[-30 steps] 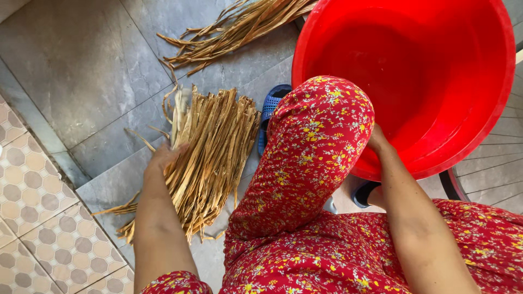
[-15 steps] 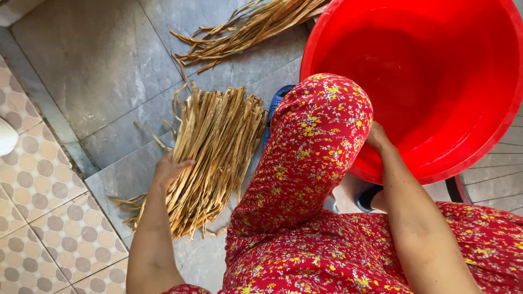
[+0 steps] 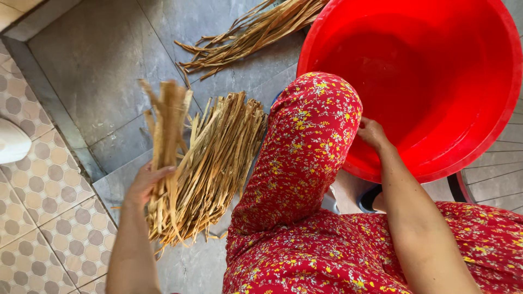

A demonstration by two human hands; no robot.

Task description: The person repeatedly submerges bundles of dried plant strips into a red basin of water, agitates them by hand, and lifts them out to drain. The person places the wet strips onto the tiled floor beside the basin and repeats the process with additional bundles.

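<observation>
— We've got our left hand (image 3: 146,182) closed round a small bunch of dry tan leaf strips (image 3: 166,122), lifted clear of the larger pile of the same strips (image 3: 215,163) on the grey tiled floor (image 3: 98,65)

— And our right hand (image 3: 372,132)?

— Its fingers curl on the rim of the big round red plastic basin (image 3: 436,81), steadying it; nothing shows inside
</observation>
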